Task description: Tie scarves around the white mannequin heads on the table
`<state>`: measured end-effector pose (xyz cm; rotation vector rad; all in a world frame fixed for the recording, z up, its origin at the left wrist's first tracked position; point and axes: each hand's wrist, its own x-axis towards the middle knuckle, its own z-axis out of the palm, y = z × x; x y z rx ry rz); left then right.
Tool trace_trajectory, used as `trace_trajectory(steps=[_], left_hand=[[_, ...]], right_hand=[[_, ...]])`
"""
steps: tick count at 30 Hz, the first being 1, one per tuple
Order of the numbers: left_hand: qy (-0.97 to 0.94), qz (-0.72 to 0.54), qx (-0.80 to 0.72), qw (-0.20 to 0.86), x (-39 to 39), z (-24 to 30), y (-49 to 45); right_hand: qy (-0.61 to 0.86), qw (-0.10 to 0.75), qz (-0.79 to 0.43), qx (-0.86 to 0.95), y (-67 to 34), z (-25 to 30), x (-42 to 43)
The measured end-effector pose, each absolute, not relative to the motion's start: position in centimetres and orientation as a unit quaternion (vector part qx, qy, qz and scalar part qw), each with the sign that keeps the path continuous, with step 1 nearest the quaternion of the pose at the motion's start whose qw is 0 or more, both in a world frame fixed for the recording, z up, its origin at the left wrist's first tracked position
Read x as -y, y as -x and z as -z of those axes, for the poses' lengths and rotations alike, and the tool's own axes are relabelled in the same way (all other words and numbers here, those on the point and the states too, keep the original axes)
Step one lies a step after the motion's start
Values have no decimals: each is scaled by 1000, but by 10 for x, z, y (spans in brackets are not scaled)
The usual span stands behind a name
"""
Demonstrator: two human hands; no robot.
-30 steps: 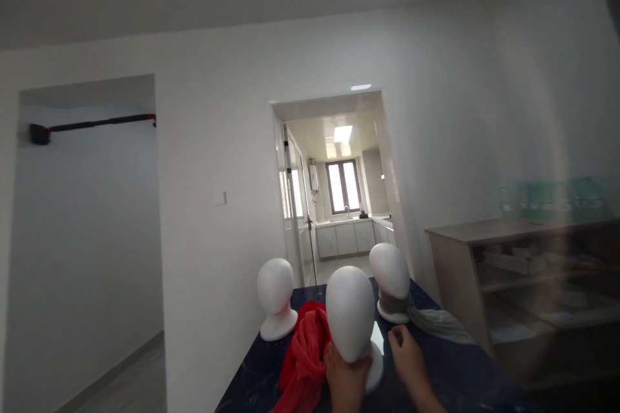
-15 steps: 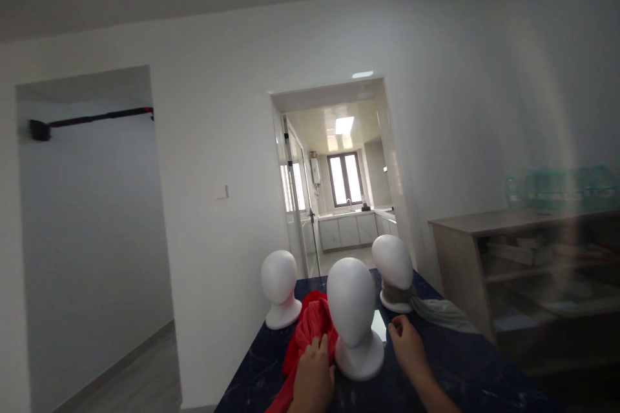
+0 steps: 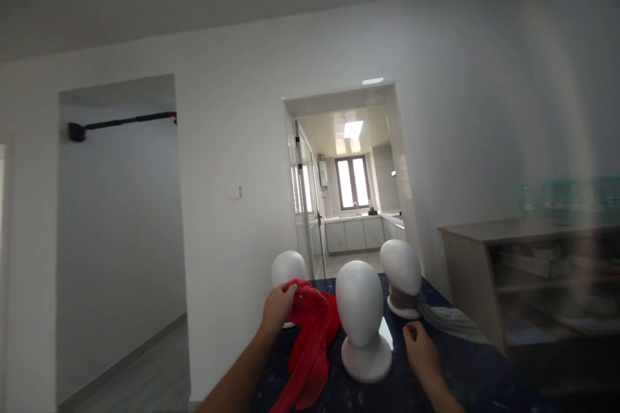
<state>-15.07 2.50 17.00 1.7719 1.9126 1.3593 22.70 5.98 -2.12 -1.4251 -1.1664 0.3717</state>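
My left hand (image 3: 279,306) is closed on the upper end of a red scarf (image 3: 310,335), raising it in front of the left white mannequin head (image 3: 287,269), which it partly covers. The rest of the scarf hangs in folds onto the dark blue table, left of the middle mannequin head (image 3: 359,303). That head stands upright and bare. To its right, my right hand (image 3: 422,350) hovers low with curled fingers, and nothing shows in them. Behind it stands the right mannequin head (image 3: 401,270), with a grey scarf (image 3: 453,322) around its neck and trailing to the right.
The dark blue marbled table (image 3: 382,393) carries the three heads. A wooden shelf unit (image 3: 467,271) with things on its shelves stands at the right. Beyond the table, a doorway (image 3: 402,174) opens onto a kitchen; a recess (image 3: 121,226) is at the left.
My left hand has moved up and left, lifting an end of the red scarf off the pile. My right hand stays beside the middle head. The view has shifted slightly left.
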Motion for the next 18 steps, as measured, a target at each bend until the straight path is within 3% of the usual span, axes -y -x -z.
trace_trajectory(steps=[2, 5, 10, 14, 18], left_hand=[[-593, -524, -599, 123, -3, -187, 158], [-582, -595, -500, 239, 38, -200, 156], [-599, -536, -412, 430, 93, -205, 147], [-652, -469, -381, 458, 109, -218, 141], [-674, -446, -365, 463, 112, -243, 119]], right_hand=[[608, 603, -156, 491, -232, 12, -56], [583, 642, -104, 487, -237, -11, -41], [456, 670, -23, 585, -197, -66, 14], [359, 599, -121, 705, -136, -100, 53], [224, 590, -280, 723, -91, -127, 64]])
